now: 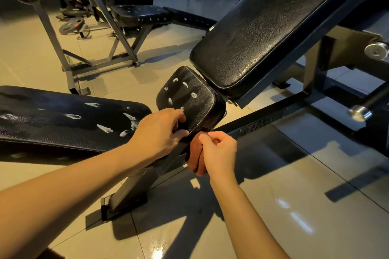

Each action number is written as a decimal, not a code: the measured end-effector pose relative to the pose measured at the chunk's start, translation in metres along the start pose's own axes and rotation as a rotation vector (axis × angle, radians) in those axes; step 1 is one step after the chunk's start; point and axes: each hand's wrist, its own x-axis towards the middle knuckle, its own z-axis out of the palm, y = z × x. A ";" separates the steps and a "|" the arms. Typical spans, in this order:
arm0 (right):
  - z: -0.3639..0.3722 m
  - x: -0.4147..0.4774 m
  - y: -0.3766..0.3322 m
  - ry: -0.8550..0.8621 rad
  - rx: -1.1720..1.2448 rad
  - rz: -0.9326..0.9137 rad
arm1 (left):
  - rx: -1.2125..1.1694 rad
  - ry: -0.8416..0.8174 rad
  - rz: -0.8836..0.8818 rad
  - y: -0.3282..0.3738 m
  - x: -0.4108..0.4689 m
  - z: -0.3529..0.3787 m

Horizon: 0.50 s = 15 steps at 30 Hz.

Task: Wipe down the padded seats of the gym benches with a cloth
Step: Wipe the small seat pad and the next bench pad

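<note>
Right hand (219,152) grips cloth (194,150); left hand (160,130) pinches seat (190,96) edge.

The seat (189,99) is black leatherette with a pebbled grain and a faint sheen, edged in pale stitching. Pale oval patches break its surface; whether they are wear or residue cannot be told. The backrest (263,33) has the same grained black covering, duller and unmarked. The left pad (63,120) is grained black too, streaked with whitish scuffs. The cloth (196,153) is reddish-brown, soft and matt, with a short nap. The frame (263,118) is dark painted metal, satin rather than shiny. The pegs (376,49) are bare polished metal, bright. The floor (294,195) is beige tile, smooth and glossy, mirroring the lights. The far pad (139,13) is black, dotted with small shiny studs.
</note>
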 end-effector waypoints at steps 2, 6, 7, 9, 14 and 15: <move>0.003 -0.002 0.000 0.035 0.010 -0.035 | 0.001 -0.001 0.005 0.000 0.001 0.000; 0.004 -0.005 0.004 -0.027 -0.070 0.007 | -0.001 -0.003 -0.002 0.001 -0.001 0.000; 0.003 -0.005 0.002 -0.019 -0.077 -0.004 | -0.002 -0.006 -0.004 0.001 0.000 0.000; 0.003 -0.002 0.000 0.016 -0.058 -0.057 | 0.000 -0.011 -0.010 0.001 0.001 0.000; 0.005 -0.004 0.005 -0.046 -0.111 -0.022 | -0.006 -0.005 -0.023 0.000 0.000 0.001; 0.005 -0.005 0.005 -0.041 -0.129 -0.018 | -0.009 -0.008 -0.024 0.000 0.000 0.001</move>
